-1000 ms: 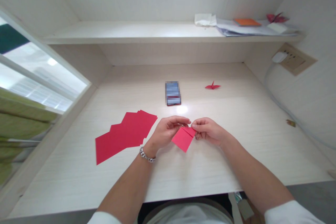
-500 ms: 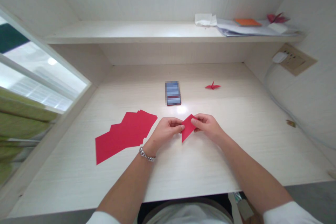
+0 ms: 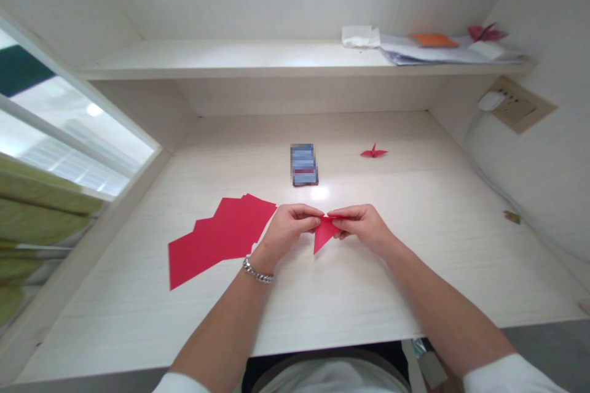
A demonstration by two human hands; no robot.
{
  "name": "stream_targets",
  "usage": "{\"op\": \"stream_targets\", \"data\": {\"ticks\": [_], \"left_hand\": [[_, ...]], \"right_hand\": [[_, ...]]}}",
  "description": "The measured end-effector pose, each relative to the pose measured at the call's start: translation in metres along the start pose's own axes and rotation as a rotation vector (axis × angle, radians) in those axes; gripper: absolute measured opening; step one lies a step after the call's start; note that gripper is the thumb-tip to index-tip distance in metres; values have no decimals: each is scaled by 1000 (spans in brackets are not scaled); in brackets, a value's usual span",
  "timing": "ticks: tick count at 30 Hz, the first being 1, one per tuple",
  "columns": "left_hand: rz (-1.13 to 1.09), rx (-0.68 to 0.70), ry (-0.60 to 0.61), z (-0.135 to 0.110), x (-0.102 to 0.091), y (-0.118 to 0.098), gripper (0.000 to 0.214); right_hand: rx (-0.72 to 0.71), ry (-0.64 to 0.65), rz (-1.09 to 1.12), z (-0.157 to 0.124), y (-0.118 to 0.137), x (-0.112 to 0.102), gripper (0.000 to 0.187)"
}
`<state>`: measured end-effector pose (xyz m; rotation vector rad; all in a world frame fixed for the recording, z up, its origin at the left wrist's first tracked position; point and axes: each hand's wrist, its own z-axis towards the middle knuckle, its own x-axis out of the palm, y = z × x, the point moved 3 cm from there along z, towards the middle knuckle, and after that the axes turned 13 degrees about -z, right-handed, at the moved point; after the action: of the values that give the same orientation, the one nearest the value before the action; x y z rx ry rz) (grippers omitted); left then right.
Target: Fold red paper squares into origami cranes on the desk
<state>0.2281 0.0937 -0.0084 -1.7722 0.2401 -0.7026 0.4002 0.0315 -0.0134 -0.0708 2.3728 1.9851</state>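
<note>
Between my two hands is a folded piece of red origami paper [image 3: 324,234], its pointed end hanging toward me. My left hand [image 3: 297,225], with a chain bracelet at the wrist, pinches its left edge. On the other side my right hand [image 3: 362,221] grips the right edge between thumb and fingers. Fingertips of both hands nearly meet along the top of the paper and hide part of it. Left of my hands lies a spread of red paper sheets [image 3: 221,230]. A small red paper crane [image 3: 373,151] rests farther back on the right.
A phone [image 3: 303,164] with a blurred screen lies beyond my hands. The shelf [image 3: 221,54] above holds papers [image 3: 415,54], an orange piece [image 3: 434,40] and a red folded paper [image 3: 487,33]. A cable [image 3: 479,163] runs down the right side from a wall socket [image 3: 523,104].
The upper part of the folded paper has been brought down, so a smaller triangle shows below my fingers. My right thumb and fingers have shifted slightly down and closer to my left ones.
</note>
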Motion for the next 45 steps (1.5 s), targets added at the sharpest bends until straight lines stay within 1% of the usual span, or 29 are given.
{"op": "stream_targets", "data": {"ticks": [3,5,6,7,9,10,12,17,21,25,30,40,45], "left_hand": [[50,67,-23,-1,-1,-3,13],[129,114,-31,-2,1,-6,11],[174,133,-31,-3,2,-7,11],[219,149,-28,-3,4,-9,11],[293,168,-4,-5,9,-11,11],[315,174,10,-6,12,-11,12],[319,181,22,-6,15,-11,11],[192,185,20,-3,14,-4,15],[208,182,4,-1,10,1,14],[186,184,-17,-1,9,1,17],[150,152,9,-3,12,-1,24],[140,154,-66,1,12,6,20],[125,133,-86,2,12,13,24]], "right_hand": [[-39,80,24,-3,6,-1,32],[-36,181,12,-5,9,0,36],[-28,203,5,-5,9,-1,35],[-19,165,0,-4,8,-2,32],[2,44,-54,-2,4,-4,29],[-4,14,-84,-1,2,-4,27],[-32,12,-115,1,-1,-1,25],[-56,-1,-159,2,-5,1,23],[-65,-24,-174,1,-3,0,23],[-65,-38,-171,0,-1,2,21],[-65,-47,-195,-1,1,4,21],[-41,12,-145,1,-3,6,21],[-5,-24,-117,1,-5,7,25]]}}
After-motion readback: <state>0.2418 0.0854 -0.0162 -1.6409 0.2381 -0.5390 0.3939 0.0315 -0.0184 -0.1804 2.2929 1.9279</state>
